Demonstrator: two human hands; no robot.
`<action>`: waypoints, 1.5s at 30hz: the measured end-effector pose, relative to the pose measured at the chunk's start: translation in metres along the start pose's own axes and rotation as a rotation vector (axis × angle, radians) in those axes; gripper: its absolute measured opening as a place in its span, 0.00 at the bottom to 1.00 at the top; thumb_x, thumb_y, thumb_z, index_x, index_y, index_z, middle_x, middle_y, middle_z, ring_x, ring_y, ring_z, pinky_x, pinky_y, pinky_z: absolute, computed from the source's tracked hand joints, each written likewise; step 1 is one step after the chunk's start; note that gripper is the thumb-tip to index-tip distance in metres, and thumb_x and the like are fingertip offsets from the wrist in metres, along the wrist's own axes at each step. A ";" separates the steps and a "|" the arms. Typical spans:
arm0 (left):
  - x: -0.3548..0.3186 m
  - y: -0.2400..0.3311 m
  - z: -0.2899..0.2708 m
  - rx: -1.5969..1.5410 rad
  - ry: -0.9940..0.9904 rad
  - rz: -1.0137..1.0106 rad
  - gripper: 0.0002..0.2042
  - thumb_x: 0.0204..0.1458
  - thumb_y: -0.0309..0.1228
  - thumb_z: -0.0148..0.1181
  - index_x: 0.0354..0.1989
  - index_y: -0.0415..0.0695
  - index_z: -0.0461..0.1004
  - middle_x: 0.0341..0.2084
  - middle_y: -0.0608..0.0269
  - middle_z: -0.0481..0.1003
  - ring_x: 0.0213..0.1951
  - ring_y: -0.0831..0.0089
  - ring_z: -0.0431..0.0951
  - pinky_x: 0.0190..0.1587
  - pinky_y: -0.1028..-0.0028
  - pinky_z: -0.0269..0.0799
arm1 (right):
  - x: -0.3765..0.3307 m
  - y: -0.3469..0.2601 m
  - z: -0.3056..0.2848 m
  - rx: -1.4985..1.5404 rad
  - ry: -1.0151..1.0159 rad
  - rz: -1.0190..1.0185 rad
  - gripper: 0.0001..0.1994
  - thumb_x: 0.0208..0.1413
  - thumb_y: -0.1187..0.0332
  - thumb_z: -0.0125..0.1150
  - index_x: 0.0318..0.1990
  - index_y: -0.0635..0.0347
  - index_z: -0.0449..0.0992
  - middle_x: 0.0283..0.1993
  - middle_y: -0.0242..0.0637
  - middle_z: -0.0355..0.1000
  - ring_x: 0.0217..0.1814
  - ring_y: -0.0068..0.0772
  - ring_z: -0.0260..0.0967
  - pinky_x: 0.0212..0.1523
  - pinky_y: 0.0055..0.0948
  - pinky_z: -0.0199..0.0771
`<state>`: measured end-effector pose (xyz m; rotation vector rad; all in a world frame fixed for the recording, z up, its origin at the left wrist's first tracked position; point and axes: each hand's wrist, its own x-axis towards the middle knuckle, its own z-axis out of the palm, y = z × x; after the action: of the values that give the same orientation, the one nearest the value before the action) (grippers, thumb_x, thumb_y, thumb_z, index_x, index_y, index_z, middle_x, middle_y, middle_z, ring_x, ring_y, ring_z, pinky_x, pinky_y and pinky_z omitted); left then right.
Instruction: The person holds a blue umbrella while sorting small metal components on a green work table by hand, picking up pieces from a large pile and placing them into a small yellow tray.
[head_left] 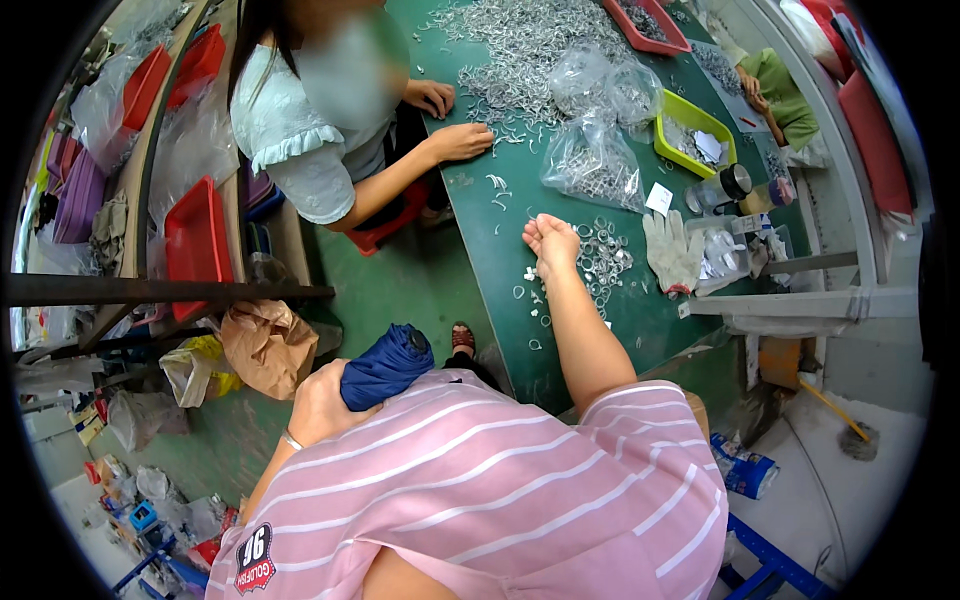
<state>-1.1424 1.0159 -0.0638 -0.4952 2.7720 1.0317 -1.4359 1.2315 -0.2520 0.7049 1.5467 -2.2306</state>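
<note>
Left hand (320, 402) wraps fingers around folded blue umbrella (388, 366) near waist; umbrella's long axis runs lower-left to upper-right, tip toward green table (500, 260). Right hand (552, 240) rests on table, fingers curled beside small metal rings (603, 258), gripping nothing visible.

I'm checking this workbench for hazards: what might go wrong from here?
The right hand reaches bare among small metal rings near the green table's edge; rings may get knocked to the floor, and bare skin may get scratched. The left hand is busy gripping a folded blue umbrella, leaving one hand free.
</note>
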 end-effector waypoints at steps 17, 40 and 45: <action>0.006 0.019 -0.002 0.004 -0.006 0.078 0.22 0.29 0.33 0.70 0.34 0.36 0.72 0.27 0.47 0.75 0.32 0.54 0.77 0.36 0.66 0.72 | -0.001 -0.094 -0.032 0.276 0.149 -0.611 0.10 0.49 0.79 0.57 0.39 0.68 0.67 0.31 0.37 0.69 0.28 0.25 0.70 0.30 0.21 0.75; 0.013 0.037 0.004 0.051 -0.033 0.074 0.21 0.30 0.34 0.70 0.33 0.36 0.73 0.26 0.46 0.75 0.31 0.52 0.77 0.35 0.65 0.72 | -0.006 -0.111 -0.054 -0.218 0.220 -1.063 0.07 0.47 0.78 0.59 0.36 0.67 0.73 0.31 0.30 0.69 0.28 0.16 0.63 0.30 0.14 0.66; 0.012 0.042 -0.001 0.044 -0.057 0.034 0.21 0.30 0.35 0.70 0.33 0.36 0.73 0.26 0.46 0.75 0.31 0.53 0.77 0.36 0.65 0.72 | 0.007 -0.068 -0.043 -0.265 0.097 -0.611 0.07 0.51 0.75 0.59 0.36 0.68 0.75 0.26 0.31 0.72 0.25 0.17 0.67 0.26 0.18 0.69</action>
<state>-1.1686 1.0417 -0.0409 -0.4072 2.7558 0.9743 -1.4689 1.2959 -0.2159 0.2846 2.2946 -2.3297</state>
